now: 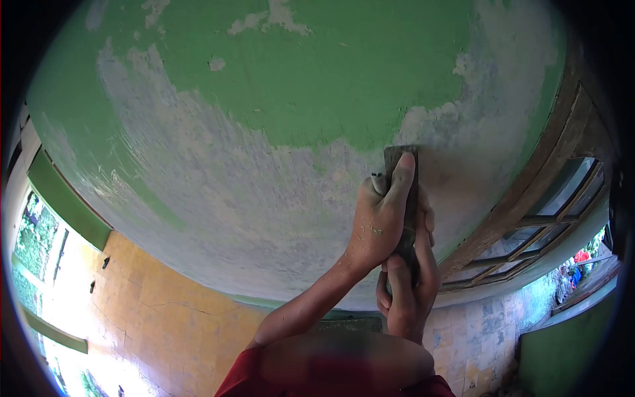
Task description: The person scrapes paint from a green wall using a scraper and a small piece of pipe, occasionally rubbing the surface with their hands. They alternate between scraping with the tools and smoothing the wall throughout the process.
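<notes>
My left hand (380,221) is closed round the upper part of a scraper (401,153) with a dark, flat blade, its thumb laid along the blade. Lower down, my right hand (409,288) grips the scraper's handle end. The blade's tip meets the wall (297,178) near the ragged edge of the green paint (317,73). Below and around that edge the surface is bare and greyish white. A small pale stick with a dark end (378,178), perhaps a cigarette, pokes out between the left fingers. Paint flakes cling to the left hand and wrist.
A wooden-framed window (529,231) is set in the wall at right. Yellowish floor tiles (178,311) lie below, with small dark objects (106,263) at left. Bright openings with greenery (36,225) show on the left. A green panel (555,357) stands at lower right.
</notes>
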